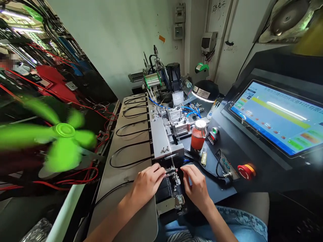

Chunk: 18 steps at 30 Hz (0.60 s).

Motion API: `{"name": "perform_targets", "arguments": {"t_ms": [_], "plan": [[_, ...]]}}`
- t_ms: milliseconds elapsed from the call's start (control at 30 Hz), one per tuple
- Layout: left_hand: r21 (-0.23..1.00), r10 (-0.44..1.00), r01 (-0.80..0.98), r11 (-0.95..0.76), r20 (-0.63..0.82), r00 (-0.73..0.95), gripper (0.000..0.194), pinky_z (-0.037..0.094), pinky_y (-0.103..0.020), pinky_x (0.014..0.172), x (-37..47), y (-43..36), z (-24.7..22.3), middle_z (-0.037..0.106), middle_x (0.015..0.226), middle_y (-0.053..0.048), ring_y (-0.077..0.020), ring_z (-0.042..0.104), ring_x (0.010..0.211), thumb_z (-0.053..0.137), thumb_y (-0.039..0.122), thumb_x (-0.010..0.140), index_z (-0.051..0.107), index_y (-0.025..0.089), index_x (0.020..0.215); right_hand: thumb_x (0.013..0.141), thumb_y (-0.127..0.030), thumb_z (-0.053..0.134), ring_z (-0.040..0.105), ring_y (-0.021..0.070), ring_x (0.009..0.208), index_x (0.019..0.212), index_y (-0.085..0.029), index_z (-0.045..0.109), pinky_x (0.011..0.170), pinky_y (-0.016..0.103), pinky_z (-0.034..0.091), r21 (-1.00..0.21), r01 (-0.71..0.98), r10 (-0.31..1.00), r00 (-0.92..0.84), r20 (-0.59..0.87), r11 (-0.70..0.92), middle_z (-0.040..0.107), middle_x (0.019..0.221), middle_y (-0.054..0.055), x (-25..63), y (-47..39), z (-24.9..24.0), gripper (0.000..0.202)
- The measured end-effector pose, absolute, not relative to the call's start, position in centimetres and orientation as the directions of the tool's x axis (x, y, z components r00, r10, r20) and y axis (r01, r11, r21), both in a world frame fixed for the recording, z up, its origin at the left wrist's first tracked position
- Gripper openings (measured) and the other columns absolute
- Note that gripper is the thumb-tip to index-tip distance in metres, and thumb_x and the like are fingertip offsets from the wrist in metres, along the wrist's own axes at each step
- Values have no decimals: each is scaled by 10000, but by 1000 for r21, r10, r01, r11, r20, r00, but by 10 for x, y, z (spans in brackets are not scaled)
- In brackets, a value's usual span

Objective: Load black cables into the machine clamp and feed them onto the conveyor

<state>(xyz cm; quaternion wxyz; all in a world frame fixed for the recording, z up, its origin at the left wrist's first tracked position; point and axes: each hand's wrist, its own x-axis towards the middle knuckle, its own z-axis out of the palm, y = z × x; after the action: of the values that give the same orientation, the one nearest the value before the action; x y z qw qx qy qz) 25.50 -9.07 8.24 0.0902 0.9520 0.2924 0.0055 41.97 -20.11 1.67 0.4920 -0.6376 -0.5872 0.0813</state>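
Blue denim-covered lap (248, 232) lies below the fingers (161, 172). Left hand (146, 181) pinches a slim black cable (169, 172) at silvery metal clamps (177, 179); right hand (198, 185), just beside, curls, its fingers barely parted, any hold unclear.

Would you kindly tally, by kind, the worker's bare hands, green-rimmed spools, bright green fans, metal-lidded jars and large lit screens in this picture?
Hands: 2 (left hand, right hand)
Green-rimmed spools: 2 (left spool, right spool)
Green fan: 1
Metal-lidded jar: 1
Large lit screen: 1
Total: 7
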Motion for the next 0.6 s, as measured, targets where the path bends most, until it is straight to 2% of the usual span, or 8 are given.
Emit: {"name": "perform_targets", "arguments": {"t_ms": [167,300,367,433,500,600], "plan": [[166,556,555,-815,-43,830,213,439,-247,684,254,-91,82,590,866,-12,-154,604,759,409,235,955,602,212,868,861,-69,434,542,203,762,927,-179,584,670,315,439,-711,680,872,223,435,180,615,819,69,419,-198,21,197],[156,559,557,-815,-39,828,202,441,-240,676,258,-91,83,597,863,-10,-151,608,754,429,242,947,605,212,855,867,-80,436,546,203,757,916,-185,588,668,316,435,-735,654,856,266,444,178,614,810,68,416,-200,23,191],[158,563,563,-811,-45,825,200,446,-242,675,259,-91,83,603,862,-11,-152,610,750,434,237,943,610,211,852,875,-101,442,549,197,746,911,-190,589,661,312,437,-785,584,836,312,451,205,607,800,65,416,-206,28,175],[174,565,564,-807,-50,824,200,456,-248,688,257,-89,83,612,875,-15,-156,616,762,432,228,940,617,213,866,901,-149,440,550,187,722,910,-192,594,640,303,441,-862,441,822,375,429,249,596,774,59,419,-213,41,160],[211,567,562,-800,-42,822,179,468,-256,714,250,-87,83,628,896,-16,-162,625,789,445,225,932,622,219,904,930,-244,432,556,179,691,895,-194,604,616,296,453,-926,223,825,423,375,306,587,741,53,420,-219,63,182],[325,584,552,-768,2,811,117,485,-242,684,244,-83,85,648,822,1,-153,633,737,510,259,903,618,215,911,918,-499,397,587,183,633,860,-208,596,599,310,504,-887,-143,853,376,362,440,596,698,50,414,-226,107,358]]}}
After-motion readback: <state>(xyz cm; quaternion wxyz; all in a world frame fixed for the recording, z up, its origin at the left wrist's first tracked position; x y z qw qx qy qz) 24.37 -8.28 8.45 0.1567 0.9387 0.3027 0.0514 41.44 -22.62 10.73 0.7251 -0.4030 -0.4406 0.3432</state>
